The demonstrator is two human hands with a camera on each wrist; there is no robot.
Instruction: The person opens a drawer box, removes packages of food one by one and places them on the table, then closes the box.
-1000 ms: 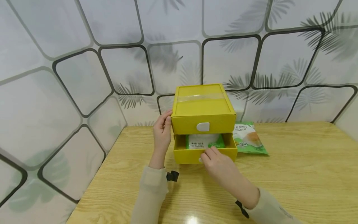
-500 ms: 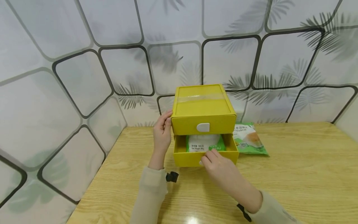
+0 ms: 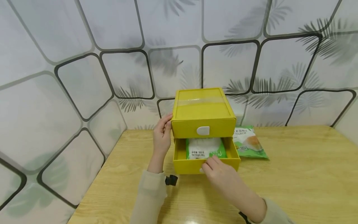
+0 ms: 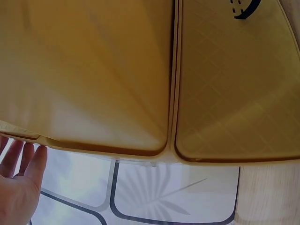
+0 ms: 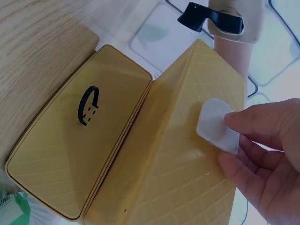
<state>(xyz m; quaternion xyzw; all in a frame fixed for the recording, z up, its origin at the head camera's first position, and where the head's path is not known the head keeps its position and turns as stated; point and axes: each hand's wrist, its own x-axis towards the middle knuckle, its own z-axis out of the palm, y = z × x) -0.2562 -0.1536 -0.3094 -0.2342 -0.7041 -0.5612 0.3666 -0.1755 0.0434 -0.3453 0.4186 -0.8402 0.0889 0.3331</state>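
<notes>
Yellow cabinet (image 3: 202,121) on the counter (image 3: 296,177); its lower drawer (image 3: 185,167) stands partly out at the front, below the upper drawer. Back end of the inner packet (image 3: 204,147), which lies in that lower drawer, is hidden under the cabinet's upper part; its small print is only partly legible. The outer packet (image 3: 253,141) lies on the counter just right of the cabinet, left edge covered by it. Black curved mark (image 5: 88,104) on a rimmed cabinet panel: cut-out or print, cannot tell. Left hand (image 3: 162,137) is partly cut off in its wrist view; fingers nearly straight, tips against the cabinet's left side, gripping nothing. Right hand (image 3: 223,177), before the cabinet, has thumb and fingers closed to a narrow pinch on the lower drawer's white knob (image 5: 215,123). Knob smooth, rounded at one end. Cabinet boxy, apparently plastic, faint diamond-quilted texture on the drawer front; clear tape (image 3: 199,100) across its top. Both packets soft, white and green. Counter wood-grained. Wall (image 3: 176,74) behind the cabinet patterned with rounded outlines and grey fronds.
</notes>
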